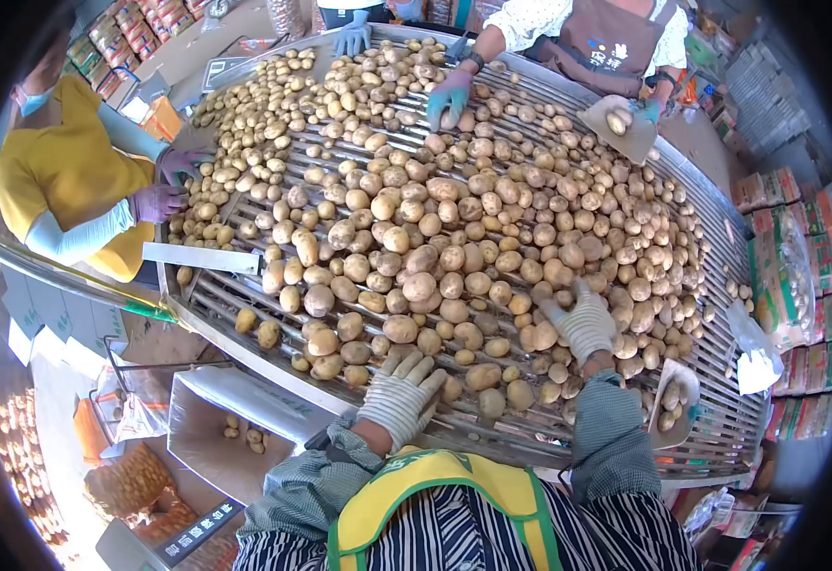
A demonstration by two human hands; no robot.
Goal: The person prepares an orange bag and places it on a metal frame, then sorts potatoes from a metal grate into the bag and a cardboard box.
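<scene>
Many potatoes lie spread over a slatted metal sorting table. My left hand, in a striped white glove, rests near the table's front edge with its fingers apart. It is beside several potatoes and grips none that I can see. Farther right, my right hand wears a matching glove and reaches into the denser heap. Its fingers are stretched out and touch potatoes; the fingertips are partly lost among them. To the right of my right forearm, a scoop-like container holds a few potatoes.
A person in yellow works at the left side; another in a brown apron stands across, holding a scoop. A lined carton with a few potatoes stands below left. Filled sacks and stacked red-green bags flank the table.
</scene>
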